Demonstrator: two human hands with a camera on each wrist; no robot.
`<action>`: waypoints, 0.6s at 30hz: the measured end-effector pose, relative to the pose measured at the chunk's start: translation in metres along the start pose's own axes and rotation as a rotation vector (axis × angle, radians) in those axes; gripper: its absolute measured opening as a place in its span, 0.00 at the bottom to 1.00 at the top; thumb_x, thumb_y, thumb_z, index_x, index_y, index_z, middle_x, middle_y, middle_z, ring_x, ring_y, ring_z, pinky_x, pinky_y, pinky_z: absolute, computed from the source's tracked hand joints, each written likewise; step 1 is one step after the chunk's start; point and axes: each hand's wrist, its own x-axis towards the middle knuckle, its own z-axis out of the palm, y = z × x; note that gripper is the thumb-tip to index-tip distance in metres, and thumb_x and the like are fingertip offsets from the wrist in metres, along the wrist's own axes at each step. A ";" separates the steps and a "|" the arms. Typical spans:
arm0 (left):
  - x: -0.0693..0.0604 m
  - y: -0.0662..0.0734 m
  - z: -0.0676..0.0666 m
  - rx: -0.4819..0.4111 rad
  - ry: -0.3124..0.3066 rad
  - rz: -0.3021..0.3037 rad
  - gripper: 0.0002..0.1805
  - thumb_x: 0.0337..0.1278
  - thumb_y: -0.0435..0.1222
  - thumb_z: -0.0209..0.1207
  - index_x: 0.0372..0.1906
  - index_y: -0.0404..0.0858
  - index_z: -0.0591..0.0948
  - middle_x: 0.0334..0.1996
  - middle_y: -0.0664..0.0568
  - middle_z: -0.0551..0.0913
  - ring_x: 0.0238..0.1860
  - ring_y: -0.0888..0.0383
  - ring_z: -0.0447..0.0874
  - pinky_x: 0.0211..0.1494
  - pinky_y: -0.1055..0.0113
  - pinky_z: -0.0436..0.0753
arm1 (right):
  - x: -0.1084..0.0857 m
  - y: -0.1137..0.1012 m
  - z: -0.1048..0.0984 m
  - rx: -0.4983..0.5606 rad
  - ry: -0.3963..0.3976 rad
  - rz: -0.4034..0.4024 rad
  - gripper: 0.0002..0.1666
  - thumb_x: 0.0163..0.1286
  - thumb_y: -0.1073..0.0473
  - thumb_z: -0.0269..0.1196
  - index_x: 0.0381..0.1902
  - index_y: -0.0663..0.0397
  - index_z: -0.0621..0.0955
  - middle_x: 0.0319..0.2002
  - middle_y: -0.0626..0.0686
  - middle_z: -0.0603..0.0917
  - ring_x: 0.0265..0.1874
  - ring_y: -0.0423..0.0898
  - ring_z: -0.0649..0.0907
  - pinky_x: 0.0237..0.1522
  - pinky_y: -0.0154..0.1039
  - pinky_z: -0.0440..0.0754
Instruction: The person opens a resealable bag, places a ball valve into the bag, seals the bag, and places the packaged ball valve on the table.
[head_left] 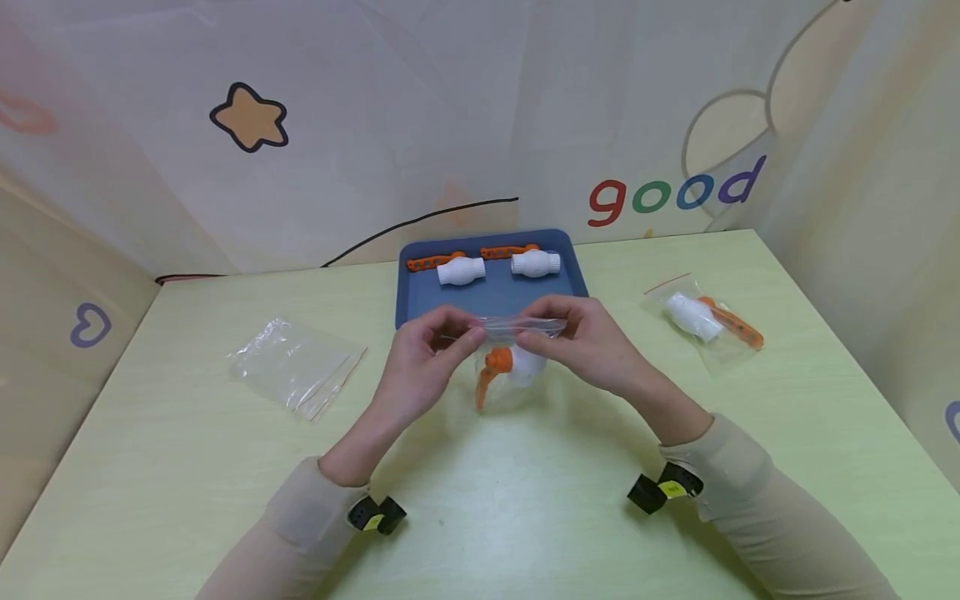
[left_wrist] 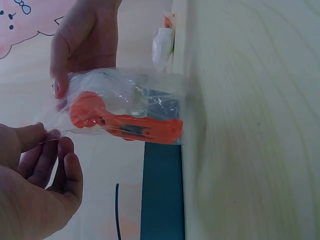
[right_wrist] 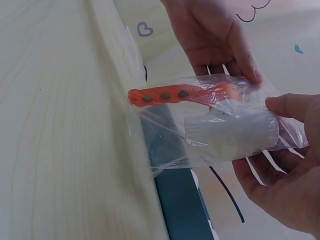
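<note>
A clear zip bag (head_left: 504, 331) hangs upright between both hands above the table, in front of the tray. Inside it is a white plastic ball valve (right_wrist: 230, 134) with an orange handle (left_wrist: 145, 127); the handle points down toward the bag's bottom. My left hand (head_left: 422, 360) pinches the bag's top edge at its left end between thumb and fingers. At the other end of that edge, my right hand (head_left: 588, 343) pinches the film the same way. Whether the zip strip is pressed together cannot be told.
Behind the hands stands a blue tray (head_left: 495, 298) with two white valves (head_left: 461, 271) and their orange handles (head_left: 510, 251). Flat clear bags (head_left: 296, 367) lie on the left of the table. Another bagged valve (head_left: 693, 317) lies at the right.
</note>
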 end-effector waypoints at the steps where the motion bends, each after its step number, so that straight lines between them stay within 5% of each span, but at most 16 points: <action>1: 0.000 0.000 0.000 -0.005 0.004 0.000 0.08 0.70 0.35 0.64 0.48 0.35 0.85 0.41 0.48 0.86 0.41 0.52 0.83 0.45 0.65 0.82 | 0.000 0.000 0.000 0.001 -0.003 -0.004 0.13 0.72 0.62 0.67 0.51 0.61 0.84 0.46 0.57 0.85 0.40 0.55 0.81 0.36 0.36 0.79; 10: -0.001 0.000 0.001 -0.036 0.010 0.007 0.06 0.71 0.34 0.63 0.44 0.34 0.85 0.37 0.47 0.85 0.41 0.41 0.82 0.41 0.68 0.79 | -0.001 0.002 0.000 -0.030 -0.015 -0.004 0.14 0.72 0.62 0.68 0.53 0.61 0.84 0.46 0.56 0.85 0.41 0.54 0.82 0.38 0.38 0.80; 18: -0.002 -0.001 0.002 -0.035 0.005 0.017 0.05 0.72 0.33 0.62 0.44 0.35 0.84 0.37 0.47 0.86 0.41 0.42 0.83 0.44 0.67 0.82 | -0.002 0.003 -0.003 -0.081 -0.016 -0.006 0.18 0.70 0.61 0.71 0.56 0.59 0.83 0.51 0.55 0.84 0.46 0.54 0.81 0.43 0.38 0.83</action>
